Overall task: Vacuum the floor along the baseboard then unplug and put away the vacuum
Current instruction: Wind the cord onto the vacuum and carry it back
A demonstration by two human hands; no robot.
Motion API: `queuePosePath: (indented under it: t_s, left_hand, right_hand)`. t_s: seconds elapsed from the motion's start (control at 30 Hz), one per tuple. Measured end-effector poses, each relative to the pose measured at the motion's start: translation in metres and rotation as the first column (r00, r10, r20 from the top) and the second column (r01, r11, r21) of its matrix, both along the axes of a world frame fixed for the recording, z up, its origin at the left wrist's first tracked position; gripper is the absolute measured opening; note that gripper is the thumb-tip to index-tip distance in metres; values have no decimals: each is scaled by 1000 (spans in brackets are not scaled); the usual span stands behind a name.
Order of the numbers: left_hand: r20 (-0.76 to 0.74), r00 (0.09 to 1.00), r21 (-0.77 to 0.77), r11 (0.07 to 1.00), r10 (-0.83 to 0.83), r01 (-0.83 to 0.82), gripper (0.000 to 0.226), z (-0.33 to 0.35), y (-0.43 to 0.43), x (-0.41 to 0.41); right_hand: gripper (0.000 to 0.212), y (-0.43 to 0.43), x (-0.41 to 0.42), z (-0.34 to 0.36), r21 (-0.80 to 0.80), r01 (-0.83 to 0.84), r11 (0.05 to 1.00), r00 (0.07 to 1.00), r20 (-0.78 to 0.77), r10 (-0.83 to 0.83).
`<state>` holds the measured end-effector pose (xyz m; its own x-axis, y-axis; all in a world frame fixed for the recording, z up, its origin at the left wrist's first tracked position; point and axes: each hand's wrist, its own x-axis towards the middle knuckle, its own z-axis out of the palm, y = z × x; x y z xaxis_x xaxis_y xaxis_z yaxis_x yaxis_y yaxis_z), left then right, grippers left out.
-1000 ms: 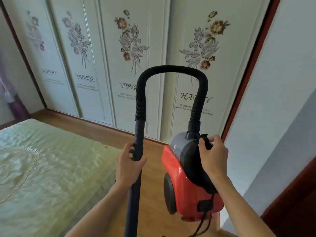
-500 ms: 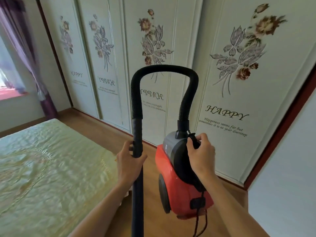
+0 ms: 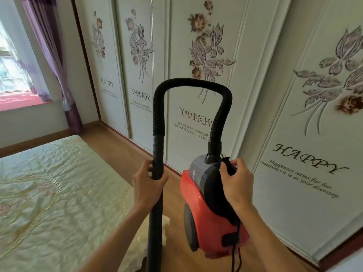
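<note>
There is one vacuum, red below and grey on top, in the lower middle of the frame. One black hose loops up from it like an arch and comes down into one straight black tube. There are two hands. The left hand has its fingers curled round the tube. The right hand has its fingers curled over the top of the vacuum, and one plug pokes out by the fingertips. One dark cord hangs down at the bottom of the vacuum. I cannot tell if the vacuum touches the floor.

The floor is brown wood. Four white doors with flowers and the word HAPPY fill the top and right of the frame. One bed with a pale shiny cover is at the lower left. One window and one purple curtain are at the upper left.
</note>
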<state>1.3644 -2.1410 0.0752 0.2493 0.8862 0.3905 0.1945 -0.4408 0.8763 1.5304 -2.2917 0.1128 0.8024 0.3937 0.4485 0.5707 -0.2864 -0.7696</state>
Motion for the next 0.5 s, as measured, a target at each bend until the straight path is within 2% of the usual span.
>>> queuePosePath:
  t_s: [0.37, 0.5]
  left_hand:
    - [45, 994, 27, 994, 100, -102, 35, 16, 158, 83]
    - [57, 988, 43, 989, 141, -143, 37, 12, 205, 112]
  right_hand:
    - [16, 160, 92, 20, 29, -48, 998, 999, 9, 48]
    - [14, 215, 125, 20, 42, -121, 992, 992, -16, 121]
